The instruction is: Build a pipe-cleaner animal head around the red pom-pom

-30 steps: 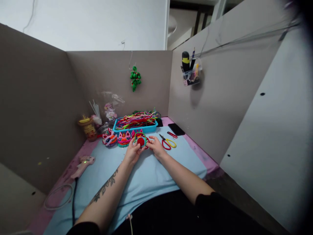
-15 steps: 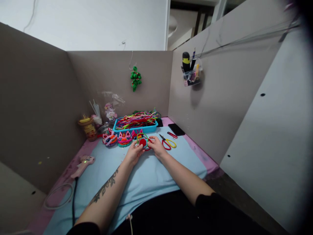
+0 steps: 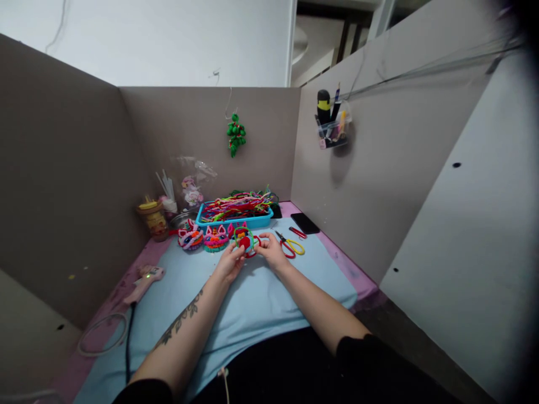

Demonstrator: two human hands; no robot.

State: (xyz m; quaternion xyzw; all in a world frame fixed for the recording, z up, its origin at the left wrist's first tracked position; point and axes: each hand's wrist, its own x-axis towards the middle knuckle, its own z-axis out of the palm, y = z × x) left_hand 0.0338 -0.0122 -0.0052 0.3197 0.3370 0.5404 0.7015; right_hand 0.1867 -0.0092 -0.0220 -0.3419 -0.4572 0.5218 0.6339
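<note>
Between my hands is a small pipe-cleaner piece (image 3: 245, 242) with a round red middle, a green loop above it and red strands at the side. My left hand (image 3: 231, 262) is closed on its left edge, thumb near the red middle. On the right, my right hand (image 3: 272, 251) pinches a red strand, probably part of the same piece. Just beyond my hands stand finished-looking fuzzy animal heads (image 3: 215, 239) with pink ears and colourful bands; one is partly hidden behind the piece. Scissors (image 3: 290, 245) with one red and one yellow handle lie right of my right hand.
A blue tray (image 3: 236, 222) heaped with colourful pipe cleaners sits at the back. Right of it lie a black phone (image 3: 305, 223) and a red tool (image 3: 297, 232). At left are a pink glue gun (image 3: 144, 283) with its cord and a yellow cup (image 3: 153, 221).
The piece has turned and shifted slightly in my hands, and my right fingers have moved a little apart from its red middle. The whole view has shifted slightly.
</note>
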